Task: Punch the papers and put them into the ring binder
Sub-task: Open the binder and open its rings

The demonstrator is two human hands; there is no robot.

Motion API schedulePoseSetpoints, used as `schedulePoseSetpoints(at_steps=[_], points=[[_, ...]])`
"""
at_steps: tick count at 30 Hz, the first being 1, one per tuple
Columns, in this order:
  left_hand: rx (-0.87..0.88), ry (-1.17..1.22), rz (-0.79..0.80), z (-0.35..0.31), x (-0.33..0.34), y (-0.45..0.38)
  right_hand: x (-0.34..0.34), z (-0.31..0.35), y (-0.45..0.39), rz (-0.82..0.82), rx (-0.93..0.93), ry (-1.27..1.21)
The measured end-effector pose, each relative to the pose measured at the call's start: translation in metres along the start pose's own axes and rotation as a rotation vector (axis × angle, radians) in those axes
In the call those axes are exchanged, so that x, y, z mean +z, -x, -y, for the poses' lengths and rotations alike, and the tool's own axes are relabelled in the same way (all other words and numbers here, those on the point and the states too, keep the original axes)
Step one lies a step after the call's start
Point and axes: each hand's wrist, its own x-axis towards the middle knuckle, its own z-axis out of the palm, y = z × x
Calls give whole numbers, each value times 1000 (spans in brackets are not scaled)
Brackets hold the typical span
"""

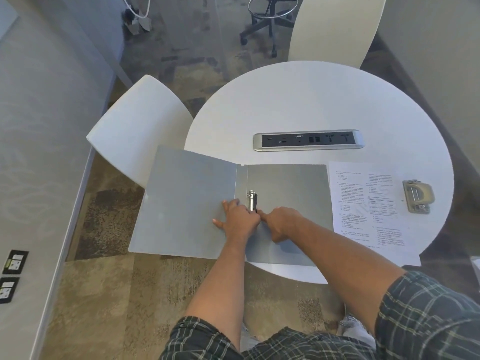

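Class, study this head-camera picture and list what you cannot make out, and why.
- Ring clip, head view: its near end is hidden by the left hand and right hand.
- Papers: print too small to read.
- Hole punch: the papers' punched state is not discernible.

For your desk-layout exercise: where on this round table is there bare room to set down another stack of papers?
Free: the far half beyond the power strip. Crowded: the near half, filled by the open binder, both hands at its ring mechanism, printed papers and hole punch.

open binder (187,201), both hands at rings (252,200)
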Motion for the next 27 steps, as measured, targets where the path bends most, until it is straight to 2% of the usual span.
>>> schedulePoseSetpoints(at_steps=[5,10,15,20,27], points=[[-44,71,5,3,2,-8,-1,-6,0,30,35,-87],[-87,-38,-22,-6,6,-12,3,-7,-3,32,44,-85],[-95,-114,62,-21,1,-11,3,-3,-2,71,38,-77],[-97,-71,150,-11,3,-20,0,-5,0,61,25,-88],[-27,98,71,3,7,-21,0,-1,-2,81,25,-99]])
